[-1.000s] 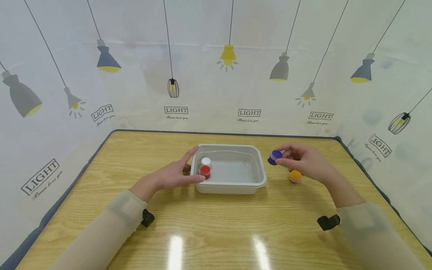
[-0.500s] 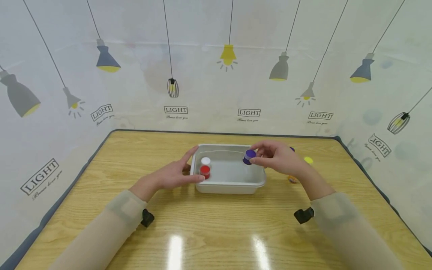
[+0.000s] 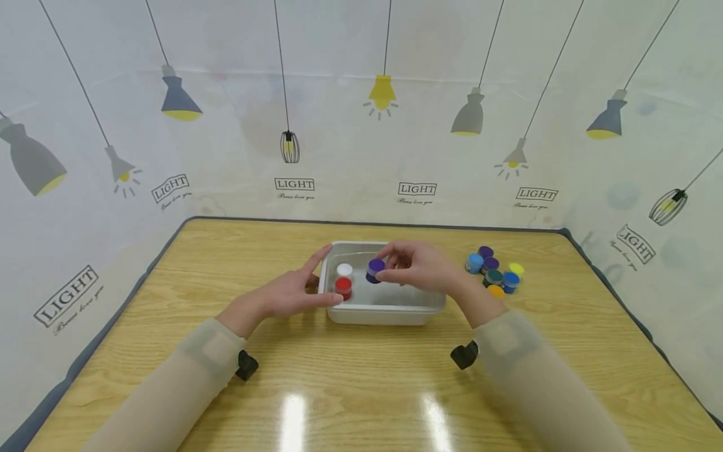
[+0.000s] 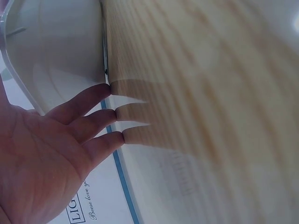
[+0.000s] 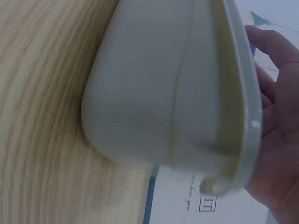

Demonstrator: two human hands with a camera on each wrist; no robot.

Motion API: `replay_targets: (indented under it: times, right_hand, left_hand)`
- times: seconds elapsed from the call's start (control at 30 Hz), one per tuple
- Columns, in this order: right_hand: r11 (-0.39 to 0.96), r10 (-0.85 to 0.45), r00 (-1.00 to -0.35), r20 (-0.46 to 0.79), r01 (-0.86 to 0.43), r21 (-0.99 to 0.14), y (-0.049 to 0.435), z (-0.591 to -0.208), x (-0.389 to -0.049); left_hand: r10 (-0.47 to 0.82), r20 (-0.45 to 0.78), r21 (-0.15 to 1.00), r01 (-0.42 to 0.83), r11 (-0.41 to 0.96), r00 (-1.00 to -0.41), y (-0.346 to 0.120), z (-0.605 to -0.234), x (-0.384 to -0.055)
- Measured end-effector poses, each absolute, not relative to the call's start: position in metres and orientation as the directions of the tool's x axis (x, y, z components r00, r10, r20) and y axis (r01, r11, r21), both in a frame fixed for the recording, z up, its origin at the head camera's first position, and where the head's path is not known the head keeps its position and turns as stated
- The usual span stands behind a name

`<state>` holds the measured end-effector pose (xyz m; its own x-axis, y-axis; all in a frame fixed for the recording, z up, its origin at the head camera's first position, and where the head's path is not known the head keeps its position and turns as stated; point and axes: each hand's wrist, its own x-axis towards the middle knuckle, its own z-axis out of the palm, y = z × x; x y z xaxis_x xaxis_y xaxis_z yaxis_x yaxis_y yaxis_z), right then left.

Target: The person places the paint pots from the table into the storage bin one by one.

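Observation:
My right hand [image 3: 423, 269] pinches a small purple-lidded paint pot [image 3: 375, 270] above the inside of a white plastic tub [image 3: 384, 309]. In the right wrist view the tub's outer wall [image 5: 140, 88] hides most of the pot, and my right hand [image 5: 275, 116] shows beyond the rim. A white-lidded pot [image 3: 344, 270] and a red pot [image 3: 342, 287] stand at the tub's left end. My left hand [image 3: 290, 293] rests against that end, thumb and forefinger spread along the rim. In the left wrist view its other fingers [image 4: 96, 122] are extended, tips at the wooden tabletop.
To the tub's right, several pots stand grouped on the table [image 3: 361, 376]: a light blue pot [image 3: 474, 263], purple ones, a dark green pot [image 3: 493, 278], a blue pot [image 3: 511, 282], a yellow-lidded pot [image 3: 516, 269] and an orange pot [image 3: 496, 292]. A lamp-patterned sheet [image 3: 350, 207] stands behind.
My right hand has carried the purple pot leftward from beside the tub to over its middle, uncovering the grouped pots on the right. The left hand and the tub have stayed put.

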<state>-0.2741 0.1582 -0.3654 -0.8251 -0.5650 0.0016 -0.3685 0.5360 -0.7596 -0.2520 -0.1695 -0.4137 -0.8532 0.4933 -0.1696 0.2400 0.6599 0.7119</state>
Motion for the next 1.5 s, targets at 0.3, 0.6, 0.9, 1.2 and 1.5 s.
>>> replay_targets:
  times: [0.3,0.6,0.9,1.2,1.5]
  right_hand:
    - [0.509,-0.621,-0.783,-0.024,-0.38,-0.773,0.125,-0.377,-0.28]
    - [0.468,-0.665,-0.745,-0.041,-0.374,-0.8,0.109,-0.382,-0.283]
    - [0.451,-0.676,-0.732,-0.088,-0.315,-0.835,0.11,-0.393,-0.286]
    - [0.481,-0.722,-0.68,-0.127,-0.361,-0.799,0.106,-0.397,-0.285]
    - [0.51,-0.744,-0.651,-0.149,-0.411,-0.755,0.106,-0.401,-0.287]
  left_hand:
    - [0.487,-0.184,0.719,0.221,0.659,-0.854,-0.168,-0.412,-0.251]
    - [0.507,-0.173,0.729,0.236,0.643,-0.845,-0.168,-0.412,-0.251]
    - [0.489,-0.184,0.718,0.223,0.659,-0.853,-0.166,-0.412,-0.25]
    - [0.483,-0.186,0.708,0.224,0.669,-0.855,-0.168,-0.413,-0.251]
    - [0.48,-0.183,0.706,0.225,0.671,-0.858,-0.166,-0.411,-0.248]
